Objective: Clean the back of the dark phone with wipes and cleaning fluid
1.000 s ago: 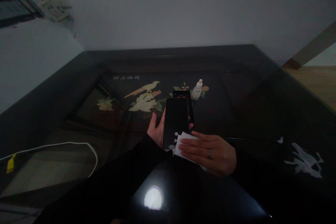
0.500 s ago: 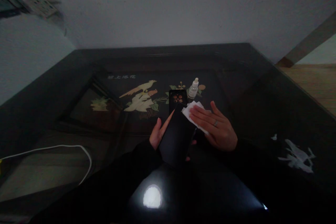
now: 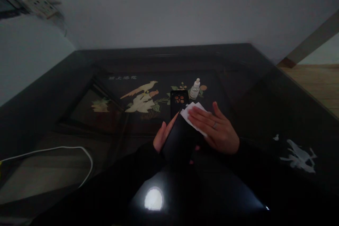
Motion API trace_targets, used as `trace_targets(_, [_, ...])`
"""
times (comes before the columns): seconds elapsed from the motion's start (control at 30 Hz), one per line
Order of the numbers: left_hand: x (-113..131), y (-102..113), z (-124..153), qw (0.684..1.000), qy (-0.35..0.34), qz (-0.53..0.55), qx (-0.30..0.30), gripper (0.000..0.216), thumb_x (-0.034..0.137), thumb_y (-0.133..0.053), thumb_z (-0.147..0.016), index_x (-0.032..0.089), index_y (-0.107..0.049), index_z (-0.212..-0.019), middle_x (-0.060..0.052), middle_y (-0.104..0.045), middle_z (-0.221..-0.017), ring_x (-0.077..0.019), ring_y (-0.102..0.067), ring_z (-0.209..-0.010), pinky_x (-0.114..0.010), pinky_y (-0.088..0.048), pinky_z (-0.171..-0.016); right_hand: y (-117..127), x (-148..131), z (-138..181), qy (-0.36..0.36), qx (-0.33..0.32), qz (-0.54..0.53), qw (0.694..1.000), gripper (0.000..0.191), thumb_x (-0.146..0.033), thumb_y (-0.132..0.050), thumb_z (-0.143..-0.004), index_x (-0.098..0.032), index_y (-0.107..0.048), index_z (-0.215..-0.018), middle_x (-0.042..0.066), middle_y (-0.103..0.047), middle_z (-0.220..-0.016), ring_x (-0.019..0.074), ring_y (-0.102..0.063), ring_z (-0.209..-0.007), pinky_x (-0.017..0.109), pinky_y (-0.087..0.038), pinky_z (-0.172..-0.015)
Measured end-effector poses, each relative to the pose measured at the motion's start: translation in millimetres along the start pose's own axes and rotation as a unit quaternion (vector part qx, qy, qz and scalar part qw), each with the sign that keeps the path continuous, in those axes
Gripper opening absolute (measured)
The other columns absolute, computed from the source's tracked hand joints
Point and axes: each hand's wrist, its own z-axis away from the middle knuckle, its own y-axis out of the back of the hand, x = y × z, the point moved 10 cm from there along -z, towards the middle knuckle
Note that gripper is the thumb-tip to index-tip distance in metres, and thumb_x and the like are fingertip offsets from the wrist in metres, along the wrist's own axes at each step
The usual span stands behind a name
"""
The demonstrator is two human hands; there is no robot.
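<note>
My left hand [image 3: 161, 137] is closed around a black smartphone [image 3: 178, 141], thumb along its left edge and fingertips showing at its right edge. The phone's dark flat face is turned up and tilted. Over its upper right part lies a folded white tissue [image 3: 189, 116], pressed down by the straight fingers of my right hand [image 3: 217, 127], which wears a ring. Just beyond the phone is a black phone case [image 3: 175, 103] with round camera holes, partly covered by the phone and tissue. A small dropper bottle [image 3: 195, 89] with a white top stands beside the case.
The dark glossy table [image 3: 233, 77] carries a bird-and-flower picture [image 3: 141, 102]. Crumpled whitish scraps [image 3: 300, 157] lie to the right. A white cable [image 3: 60, 147] curves at the left. A wall [image 3: 164, 10] with sockets borders the far edge. A bright light reflects near me.
My right hand and the tissue have shifted slightly left across the phone. The phone and my left hand have moved a little to the right.
</note>
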Motion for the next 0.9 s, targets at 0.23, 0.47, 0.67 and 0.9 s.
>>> trace_targets(0.23, [16, 25, -3, 0.991, -0.074, 0.013, 0.11, 0.06, 0.047, -0.033, -0.084, 0.02, -0.026, -0.137, -0.007, -0.046, -0.131, -0.0167, -0.058, -0.089, -0.029, -0.041, -0.083, -26, -72, 1, 0.151, -0.087, -0.062, 0.983, 0.038, -0.019, -0.036, -0.088, -0.01, -0.047, -0.123, 0.006, -0.048, -0.13, 0.0158, -0.032, -0.127, 0.041, -0.011, -0.11])
trace_targets(0.47, [9, 32, -9, 0.987, -0.072, 0.052, 0.136, 0.058, 0.039, -0.032, -0.085, 0.02, -0.024, -0.138, -0.008, -0.05, -0.126, -0.0215, -0.055, -0.101, -0.035, -0.042, -0.086, -7, -9, -8, -0.012, -0.036, 0.022, 0.999, 0.043, -0.014, -0.037, -0.086, -0.009, -0.04, -0.129, 0.011, -0.041, -0.134, 0.0195, -0.028, -0.129, 0.049, -0.008, -0.108])
trace_targets(0.67, [9, 32, -1, 0.982, -0.06, 0.088, 0.156, 0.05, 0.034, -0.033, -0.084, 0.021, -0.036, -0.132, -0.007, -0.056, -0.117, -0.0197, -0.059, -0.092, -0.035, -0.046, -0.08, -33, -68, -1, 0.122, -0.102, -0.052, 0.986, 0.04, -0.021, -0.037, -0.089, -0.012, -0.043, -0.127, 0.004, -0.043, -0.134, 0.0151, -0.027, -0.13, 0.039, -0.014, -0.11])
trace_targets(0.9, [6, 28, -3, 0.976, -0.06, 0.132, 0.164, 0.037, 0.036, -0.047, -0.084, 0.016, -0.049, -0.114, -0.008, -0.053, -0.113, -0.0188, -0.054, -0.097, -0.04, -0.046, -0.081, -12, -6, -10, -0.024, -0.058, 0.033, 0.998, 0.048, -0.013, -0.037, -0.084, -0.011, -0.036, -0.132, 0.009, -0.036, -0.138, 0.0201, -0.025, -0.131, 0.048, -0.011, -0.109])
